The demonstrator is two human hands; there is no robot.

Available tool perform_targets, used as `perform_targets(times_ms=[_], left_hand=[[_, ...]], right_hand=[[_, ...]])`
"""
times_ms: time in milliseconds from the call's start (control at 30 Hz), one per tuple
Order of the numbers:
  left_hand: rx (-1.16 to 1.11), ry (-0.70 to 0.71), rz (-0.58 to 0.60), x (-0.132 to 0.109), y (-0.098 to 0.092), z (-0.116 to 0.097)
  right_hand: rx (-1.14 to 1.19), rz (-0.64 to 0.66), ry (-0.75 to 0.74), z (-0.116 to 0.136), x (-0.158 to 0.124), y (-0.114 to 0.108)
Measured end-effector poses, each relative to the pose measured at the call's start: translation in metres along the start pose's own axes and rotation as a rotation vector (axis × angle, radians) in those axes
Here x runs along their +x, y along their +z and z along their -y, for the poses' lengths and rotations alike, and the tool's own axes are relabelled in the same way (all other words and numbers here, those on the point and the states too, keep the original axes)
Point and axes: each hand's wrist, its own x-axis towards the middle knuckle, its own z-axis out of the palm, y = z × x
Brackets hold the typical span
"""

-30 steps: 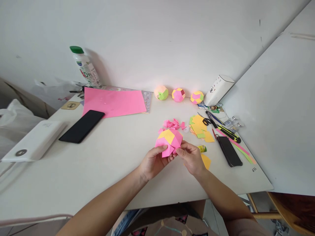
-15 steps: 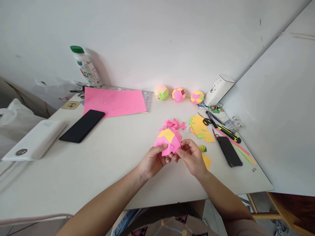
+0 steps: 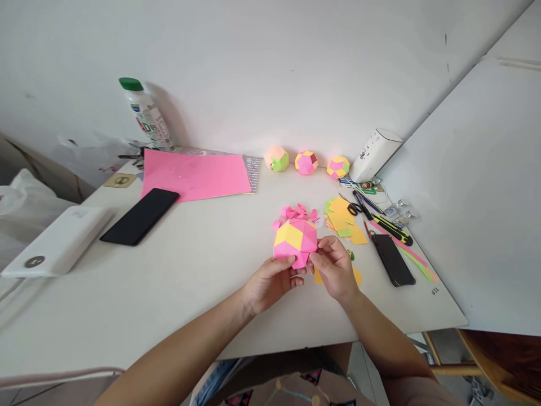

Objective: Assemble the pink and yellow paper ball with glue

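Observation:
A pink and yellow folded-paper ball (image 3: 296,241) is held above the front middle of the table. My left hand (image 3: 270,281) grips its lower left, thumb on a pink face and fingers underneath. At its lower right, my right hand (image 3: 335,269) pinches a pink edge between thumb and fingers. The ball's underside is hidden. Just behind it lies a heap of small pink folded pieces (image 3: 296,212). Yellow and green paper squares (image 3: 339,215) are stacked to the right, and a yellow sheet (image 3: 357,276) lies partly under my right hand.
Three finished-looking paper balls (image 3: 306,163) stand along the wall. Scissors (image 3: 355,209), a cutter (image 3: 393,228) and a black case (image 3: 393,260) lie at right. At left are a pink sheet (image 3: 194,175), a black phone (image 3: 141,217), a white power bank (image 3: 59,239) and a bottle (image 3: 147,115).
The paper ball has turned and shifted slightly right, showing its yellow face more to the left. Both hands have moved slightly right with it and keep hold.

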Motion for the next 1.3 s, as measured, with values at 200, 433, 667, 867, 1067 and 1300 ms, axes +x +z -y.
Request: perform_targets(times_ms=[200, 433, 667, 867, 1067, 1300], left_hand=[[-0.030, 0.061, -0.242, 0.002, -0.002, 0.001], [0.575, 0.536, -0.235, -0.011, 0.004, -0.007], [0.848, 0.428, -0.028, -0.010, 0.004, -0.005], [0.863, 0.238, -0.073, -0.007, -0.007, -0.003], [1.001, 0.066, 0.059, -0.005, -0.013, -0.012], [1.131, 0.033, 0.196, -0.008, -0.011, -0.022]], right_hand=[[-0.115, 0.017, 0.001, 0.006, 0.001, -0.011], [-0.223, 0.296, 0.115, 0.022, 0.003, -0.023], [-0.322, 0.483, 0.245, 0.027, 0.001, -0.023], [-0.301, 0.432, 0.343, 0.019, 0.002, -0.022], [-0.281, 0.376, 0.432, 0.014, 0.005, -0.020], [-0.336, 0.388, 0.435, 0.009, 0.006, -0.021]])
